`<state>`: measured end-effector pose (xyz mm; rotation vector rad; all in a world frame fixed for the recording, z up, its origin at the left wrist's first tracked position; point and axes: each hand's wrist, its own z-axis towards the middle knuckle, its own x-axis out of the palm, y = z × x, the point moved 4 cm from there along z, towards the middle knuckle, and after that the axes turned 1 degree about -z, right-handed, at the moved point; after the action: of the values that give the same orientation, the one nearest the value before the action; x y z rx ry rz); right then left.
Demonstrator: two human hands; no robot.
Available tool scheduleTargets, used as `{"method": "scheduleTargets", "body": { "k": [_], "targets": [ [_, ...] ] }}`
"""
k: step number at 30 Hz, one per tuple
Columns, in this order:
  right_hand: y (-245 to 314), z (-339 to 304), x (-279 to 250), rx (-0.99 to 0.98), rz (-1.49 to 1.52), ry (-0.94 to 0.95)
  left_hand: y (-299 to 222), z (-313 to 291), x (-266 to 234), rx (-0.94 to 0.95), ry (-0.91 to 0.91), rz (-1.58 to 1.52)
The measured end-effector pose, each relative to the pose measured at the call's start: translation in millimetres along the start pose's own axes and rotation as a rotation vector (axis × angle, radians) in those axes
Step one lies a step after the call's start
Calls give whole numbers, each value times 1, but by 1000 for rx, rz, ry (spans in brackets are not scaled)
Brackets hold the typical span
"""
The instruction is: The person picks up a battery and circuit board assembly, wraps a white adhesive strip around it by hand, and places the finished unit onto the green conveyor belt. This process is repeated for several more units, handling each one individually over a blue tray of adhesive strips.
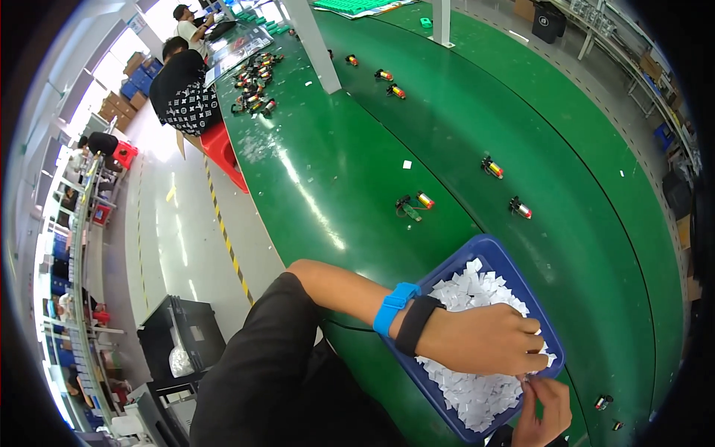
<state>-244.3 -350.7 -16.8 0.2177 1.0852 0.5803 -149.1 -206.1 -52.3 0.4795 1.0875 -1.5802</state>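
Slips of white paper-like material (473, 395) lie heaped in the blue plastic tray (485, 246), and both hands meet above that heap. The left hand (477, 339) reaches across the tray from its left side, palm down, fingers curled; whatever they may hold is hidden, so I cannot tell. The right hand (547, 408) is at the tray's near right corner, its thumb and index finger drawn to a narrow pinch just at the left fingertips. Whether a slip sits in that pinch is too small to make out.

The step in hand looks like fine fingertip work on a small piece. To do it well, I would steady the piece with the left fingers and let the right thumb and finger take only an edge, pinching lightly, since thin slips probably crease and cling together. Staying over the tray should let a dropped slip fall back onto the heap. The blue wrist strap (396, 307) and black wristband (418, 325) cross the tray's left rim, so a raised wrist would avoid dragging slips out.
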Motion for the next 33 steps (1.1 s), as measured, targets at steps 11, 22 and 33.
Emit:
{"method": "scheduleTargets", "body": {
  "k": [11,22,33],
  "targets": [
    [-21,-6,5,169,-10,24,8,5,-6,29,-175,-205],
    [5,-2,9,-267,-175,-38,35,1,9,-722,467,-1186],
    [-37,-20,29,387,272,24,19,-4,17,-192,49,-479]
  ]
}}
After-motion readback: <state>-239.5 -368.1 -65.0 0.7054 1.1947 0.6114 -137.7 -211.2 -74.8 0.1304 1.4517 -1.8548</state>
